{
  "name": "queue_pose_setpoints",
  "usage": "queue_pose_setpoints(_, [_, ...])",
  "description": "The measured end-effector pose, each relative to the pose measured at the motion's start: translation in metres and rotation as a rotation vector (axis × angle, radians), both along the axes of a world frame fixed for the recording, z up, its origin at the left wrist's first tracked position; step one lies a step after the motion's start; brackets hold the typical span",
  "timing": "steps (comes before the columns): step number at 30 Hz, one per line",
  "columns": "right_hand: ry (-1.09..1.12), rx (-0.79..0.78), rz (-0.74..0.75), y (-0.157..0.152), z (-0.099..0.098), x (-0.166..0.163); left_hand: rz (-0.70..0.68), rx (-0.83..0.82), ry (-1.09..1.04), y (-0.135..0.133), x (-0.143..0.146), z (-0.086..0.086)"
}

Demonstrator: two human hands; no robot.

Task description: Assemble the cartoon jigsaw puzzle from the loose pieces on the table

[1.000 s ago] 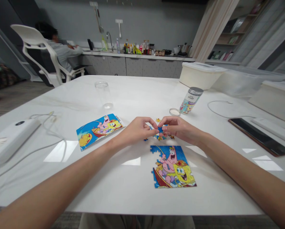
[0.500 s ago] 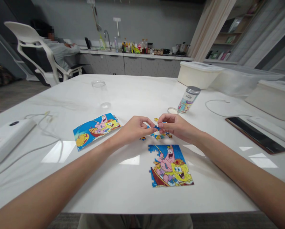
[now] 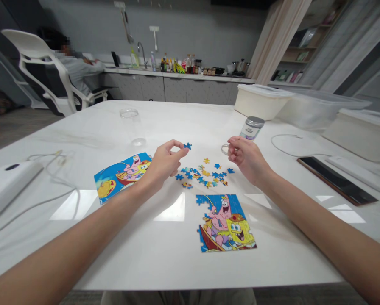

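My left hand is raised over the table and pinches a blue jigsaw piece between thumb and fingertips. To its right, my right hand is closed with its fingertips together; whether anything is in them I cannot make out. Between and below the hands lie several loose jigsaw pieces, mostly blue and yellow. Nearer to me rests the partly joined puzzle, showing a pink starfish and a yellow sponge character, its left edge ragged. A picture sheet with a similar scene lies left, partly behind my left hand.
Behind my right hand stands a tin with a ring-shaped lid beside it. A clear jar is at the back left. A phone, cables, a white power bank and storage boxes surround. A person sits in the background.
My hands have moved apart: the left went left and up with the blue jigsaw piece, the right went right and up. The loose pieces between them are now uncovered.
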State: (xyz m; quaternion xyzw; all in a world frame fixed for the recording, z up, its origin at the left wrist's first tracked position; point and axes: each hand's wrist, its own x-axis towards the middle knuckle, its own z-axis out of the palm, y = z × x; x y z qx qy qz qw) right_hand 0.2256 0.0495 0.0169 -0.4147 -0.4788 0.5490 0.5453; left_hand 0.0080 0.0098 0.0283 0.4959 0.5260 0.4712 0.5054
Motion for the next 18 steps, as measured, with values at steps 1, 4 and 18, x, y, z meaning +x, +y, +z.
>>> queue_pose_setpoints(1, [0.000, 0.008, -0.037, 0.0017, 0.0003, 0.0014, 0.010, -0.001, -0.010, 0.0001, -0.0003, 0.0008])
queue_pose_setpoints(4, [0.013, 0.038, -0.113, 0.0055, 0.0009, 0.0048, 0.028, -0.003, -0.021, 0.0001, 0.0003, 0.0024])
queue_pose_setpoints(18, [0.042, 0.068, -0.174, 0.0069, 0.0060, 0.0054, 0.122, -0.022, -0.021, 0.0016, 0.0012, 0.0041])
